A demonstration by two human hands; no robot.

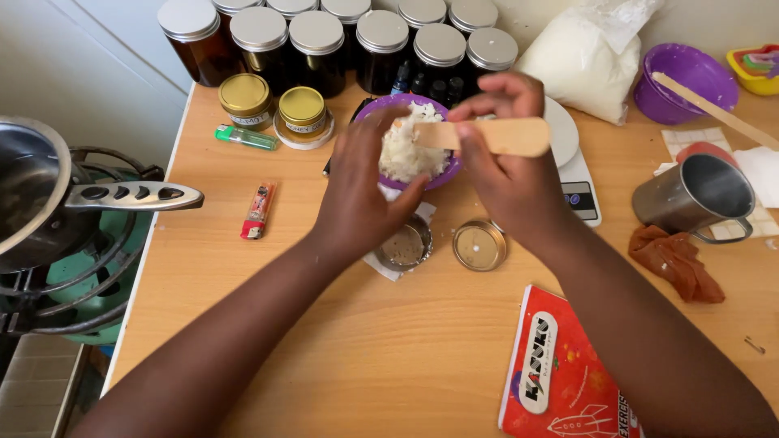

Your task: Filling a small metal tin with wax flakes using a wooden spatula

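Observation:
My left hand (357, 191) grips a purple bowl (448, 172) heaped with white flaky wax (406, 150), tilted over a small round tin (404, 246) that sits on a white paper. My right hand (507, 174) holds a flat wooden stick (495, 135) whose end rests in the white flakes. A second small round tin (479, 244) with a wick dot in its middle stands beside the first, under my right wrist.
Dark jars with silver lids (316, 40) line the back; two gold-lidded jars (302, 109), a green lighter (247, 137) and a red lighter (258, 210) lie left. White scale (578, 182), wax bag (578, 61), purple bowl with stick (686, 81), metal mug (698, 195), orange cloth (675, 261), red notebook (560, 373) are right. Pot on burner (49, 211) off the table's left.

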